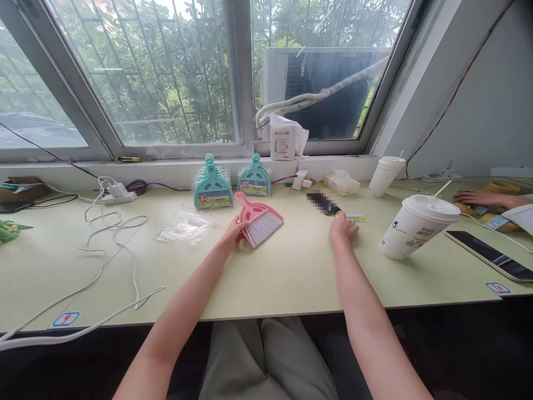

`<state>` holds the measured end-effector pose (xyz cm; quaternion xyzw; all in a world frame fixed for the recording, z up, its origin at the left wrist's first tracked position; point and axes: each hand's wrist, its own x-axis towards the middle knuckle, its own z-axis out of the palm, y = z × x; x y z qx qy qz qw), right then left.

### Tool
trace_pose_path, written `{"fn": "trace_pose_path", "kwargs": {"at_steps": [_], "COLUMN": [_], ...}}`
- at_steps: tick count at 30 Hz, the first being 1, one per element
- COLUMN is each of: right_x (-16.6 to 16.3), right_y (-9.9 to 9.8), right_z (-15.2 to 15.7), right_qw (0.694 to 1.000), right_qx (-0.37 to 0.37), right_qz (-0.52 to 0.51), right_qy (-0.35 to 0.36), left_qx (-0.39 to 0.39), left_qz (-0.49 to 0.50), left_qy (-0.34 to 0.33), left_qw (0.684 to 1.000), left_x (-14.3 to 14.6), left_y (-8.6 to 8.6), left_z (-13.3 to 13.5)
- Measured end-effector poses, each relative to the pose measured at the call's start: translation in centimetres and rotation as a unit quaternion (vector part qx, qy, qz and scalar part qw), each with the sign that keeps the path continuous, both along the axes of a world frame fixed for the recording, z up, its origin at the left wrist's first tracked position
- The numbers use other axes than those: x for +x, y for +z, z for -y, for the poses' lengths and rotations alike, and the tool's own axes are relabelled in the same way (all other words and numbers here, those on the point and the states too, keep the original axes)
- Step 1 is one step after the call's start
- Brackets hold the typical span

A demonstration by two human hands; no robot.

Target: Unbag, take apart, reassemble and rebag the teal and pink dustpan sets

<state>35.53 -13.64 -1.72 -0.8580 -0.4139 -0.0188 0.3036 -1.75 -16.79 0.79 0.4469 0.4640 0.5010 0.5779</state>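
Note:
My left hand [236,230] is closed on the left edge of a small pink dustpan and brush set [259,221], tilted above the table with its pale bristles toward me. Farther right, my right hand [344,226] rests on the table, its fingers curled at a small yellow-green printed label card [357,218]; the fingertips are partly hidden. Just beyond that hand lies a dark object [325,203], mostly pixelated. Behind the pink set stand several teal dustpan and brush sets [213,186] in clear wrap, with another teal set [254,176] beside them.
A crumpled clear plastic bag [185,225] lies left of my left hand. White cables [112,244] trail across the left side. Two lidded paper cups [416,228] and a phone [491,255] are at right. Another person's hand [485,197] is at the far right edge.

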Motion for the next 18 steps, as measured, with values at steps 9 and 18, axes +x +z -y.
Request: {"fn": "trace_pose_path", "kwargs": {"at_steps": [9,18], "right_x": [0.3,-16.6], "right_y": [3.0,4.2], "right_z": [0.6,5.0], "right_qw": [0.97,0.875], "right_qx": [0.191,0.188], "right_qz": [-0.095,0.099], "right_qy": [-0.12,0.435], "left_qx": [-0.012,0.03], "left_qz": [0.032,0.103], "left_qy": [0.012,0.012], "left_qw": [0.999,0.994], "left_x": [0.0,1.3], "left_y": [-0.3,-0.3], "left_z": [-0.2,0.2]}}
